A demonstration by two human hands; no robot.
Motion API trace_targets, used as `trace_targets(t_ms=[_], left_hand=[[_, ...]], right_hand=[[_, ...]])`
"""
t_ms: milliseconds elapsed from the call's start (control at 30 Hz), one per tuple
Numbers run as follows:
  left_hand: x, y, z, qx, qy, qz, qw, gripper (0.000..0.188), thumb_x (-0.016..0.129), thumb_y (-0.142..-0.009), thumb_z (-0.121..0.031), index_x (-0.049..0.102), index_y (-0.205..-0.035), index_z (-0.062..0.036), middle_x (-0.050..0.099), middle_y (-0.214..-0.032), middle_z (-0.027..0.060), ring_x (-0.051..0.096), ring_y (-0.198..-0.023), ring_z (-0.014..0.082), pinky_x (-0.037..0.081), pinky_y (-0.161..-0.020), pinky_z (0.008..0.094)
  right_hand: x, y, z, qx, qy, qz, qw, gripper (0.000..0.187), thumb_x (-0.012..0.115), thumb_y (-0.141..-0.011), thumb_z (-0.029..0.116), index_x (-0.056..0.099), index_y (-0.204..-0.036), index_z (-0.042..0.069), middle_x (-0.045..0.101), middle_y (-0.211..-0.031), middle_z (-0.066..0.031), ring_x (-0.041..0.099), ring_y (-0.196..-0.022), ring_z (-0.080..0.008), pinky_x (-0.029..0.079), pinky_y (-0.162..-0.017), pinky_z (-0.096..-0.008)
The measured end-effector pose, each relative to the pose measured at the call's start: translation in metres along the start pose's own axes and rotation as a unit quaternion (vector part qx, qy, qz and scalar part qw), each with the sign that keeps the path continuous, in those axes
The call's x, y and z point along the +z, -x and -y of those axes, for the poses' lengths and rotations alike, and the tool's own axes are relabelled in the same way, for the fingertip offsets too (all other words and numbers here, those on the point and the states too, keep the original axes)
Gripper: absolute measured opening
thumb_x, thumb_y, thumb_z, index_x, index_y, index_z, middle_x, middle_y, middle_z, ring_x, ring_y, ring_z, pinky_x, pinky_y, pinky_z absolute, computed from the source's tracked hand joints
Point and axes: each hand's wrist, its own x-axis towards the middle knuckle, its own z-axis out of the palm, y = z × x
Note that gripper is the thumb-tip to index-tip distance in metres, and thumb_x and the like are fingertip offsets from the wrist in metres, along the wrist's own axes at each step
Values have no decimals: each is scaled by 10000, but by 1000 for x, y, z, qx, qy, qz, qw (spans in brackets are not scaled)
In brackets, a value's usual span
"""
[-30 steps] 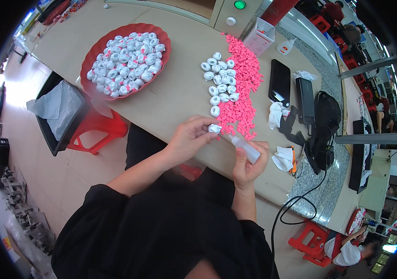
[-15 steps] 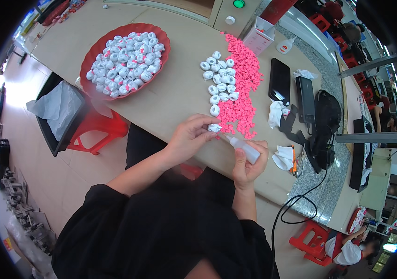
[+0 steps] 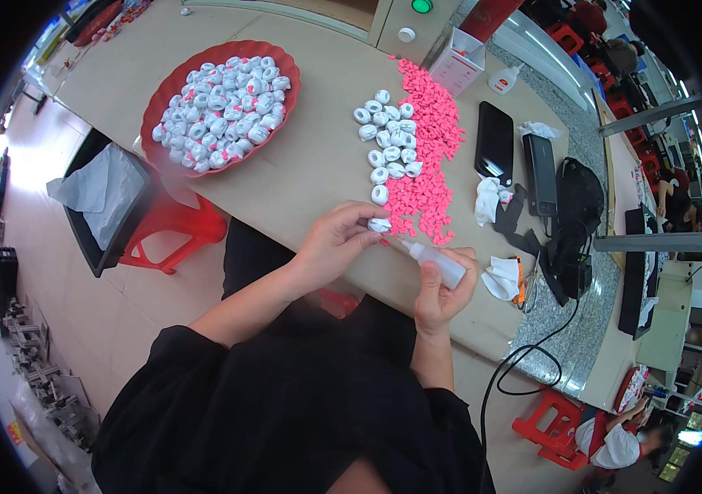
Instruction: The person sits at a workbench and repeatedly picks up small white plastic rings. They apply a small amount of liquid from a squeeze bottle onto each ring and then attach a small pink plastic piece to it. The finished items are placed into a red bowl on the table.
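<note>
Between the thumb and fingers of my left hand (image 3: 334,243) is a small rounded white piece with dark markings (image 3: 379,225). My right hand (image 3: 446,296) is wrapped round a translucent squeeze bottle (image 3: 441,265); its thin tip points left toward the white piece, a little apart from it. Just beyond my hands lies a long spread of small pink pieces (image 3: 425,193). Along its left side stand several more white pieces (image 3: 380,156). At the far left, a red scalloped basin (image 3: 292,82) is heaped with white pieces, some showing pink bits.
Right of the pink pieces lie a black phone (image 3: 495,144), a dark power bank (image 3: 540,177), crumpled tissues (image 3: 501,278) and a black bag (image 3: 579,206). A white box (image 3: 456,70) and a small white bottle (image 3: 503,80) stand farther back. A black bin (image 3: 100,239) rests on a red stool (image 3: 172,239) at left.
My right hand has shifted slightly to the right with the bottle, drawing its tip a little back from the white piece. My left hand stays almost still.
</note>
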Motion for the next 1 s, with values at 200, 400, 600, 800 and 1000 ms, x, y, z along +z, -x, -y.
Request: trace_targets(t_ms=[200, 400, 600, 800, 1000], left_hand=[[-2, 2, 2, -33, 78, -6, 996, 285, 508, -858, 33, 483, -1141, 20, 552, -989, 65, 565, -934, 129, 474, -792, 248], [-7, 1, 1, 14, 123, -59, 991, 279, 534, -852, 11, 495, -1127, 27, 573, -988, 60, 546, -878, 100, 460, -792, 250], [-7, 0, 1, -3, 158, -62, 985, 302, 538, -858, -11, 482, -1152, 28, 565, -1036, 58, 529, -894, 97, 440, -818, 247], [-6, 3, 3, 5, 160, -59, 985, 286, 558, -844, -11, 500, -1121, 32, 574, -994, 65, 546, -895, 110, 457, -808, 264], [-13, 7, 4, -2, 146, -51, 988, 307, 550, -849, -7, 490, -1149, 23, 573, -963, 49, 542, -853, 94, 444, -795, 232]], right_hand=[[-8, -13, 6, 219, -341, -150, 902, 251, 659, -781, 82, 475, -938, 15, 532, -871, -83, 543, -699, -173, 440, -662, -283], [-25, -13, 9, 228, -118, -65, 964, 374, 679, -722, -40, 490, -1044, -17, 568, -950, -116, 572, -840, -169, 489, -726, -284], [-52, -15, 4, 307, -148, 16, 940, 363, 670, -763, 36, 495, -1075, -29, 578, -944, -101, 576, -836, -158, 453, -751, -255], [-38, -27, 15, 265, -93, 23, 959, 245, 605, -809, 38, 511, -1024, -35, 555, -937, -76, 538, -876, -129, 433, -754, -247], [-38, -37, -6, 59, 239, 167, 955, 190, 623, -694, 4, 638, -866, 81, 520, -731, -25, 488, -700, -161, 389, -636, -290]])
